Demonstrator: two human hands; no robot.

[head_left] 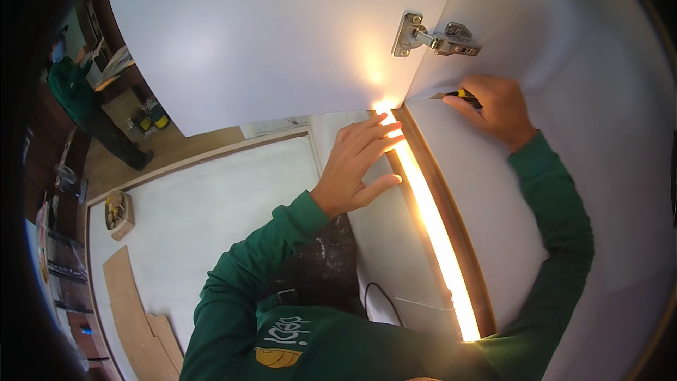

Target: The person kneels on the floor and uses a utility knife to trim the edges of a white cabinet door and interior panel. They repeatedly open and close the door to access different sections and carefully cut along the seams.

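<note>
A glowing LED strip runs along a wooden edge profile at the front of a white cabinet interior. My left hand has its fingers spread, the fingertips resting on or just over the strip near its far end. My right hand grips a yellow and black utility knife, its blade pointing left near the far inner panel. Above both hands, a metal hinge joins the white door to the cabinet wall.
At the far left, a co-worker in green stands holding something. Below are a white board with wooden edging, a small box of tools, brown board offcuts and a black cable. Yellow-black containers stand on the floor.
</note>
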